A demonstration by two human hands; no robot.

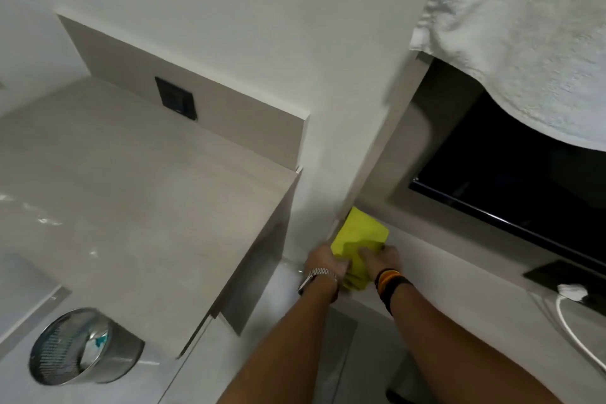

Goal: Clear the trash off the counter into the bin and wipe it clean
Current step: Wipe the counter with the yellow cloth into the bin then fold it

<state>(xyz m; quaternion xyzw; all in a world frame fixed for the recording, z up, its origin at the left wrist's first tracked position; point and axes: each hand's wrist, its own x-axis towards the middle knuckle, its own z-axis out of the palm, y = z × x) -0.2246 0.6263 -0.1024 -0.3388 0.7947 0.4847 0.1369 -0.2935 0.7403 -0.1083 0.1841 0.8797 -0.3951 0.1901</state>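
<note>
A yellow cloth (359, 236) lies bunched on the pale counter (459, 272) at its left end, against the white wall corner. My left hand (324, 261), with a metal watch on the wrist, grips the cloth's left side. My right hand (382, 261), with dark bands on the wrist, grips its right side. Both hands press the cloth onto the surface. A round metal mesh bin (78, 348) stands on the floor at the lower left, with crumpled trash inside it.
A black screen (511, 174) stands along the counter's back. A black device with a white plug and cable (570, 292) lies at the right. A second beige counter (131, 190) with a black wall socket (175, 97) fills the left. A white towel (524, 26) hangs overhead.
</note>
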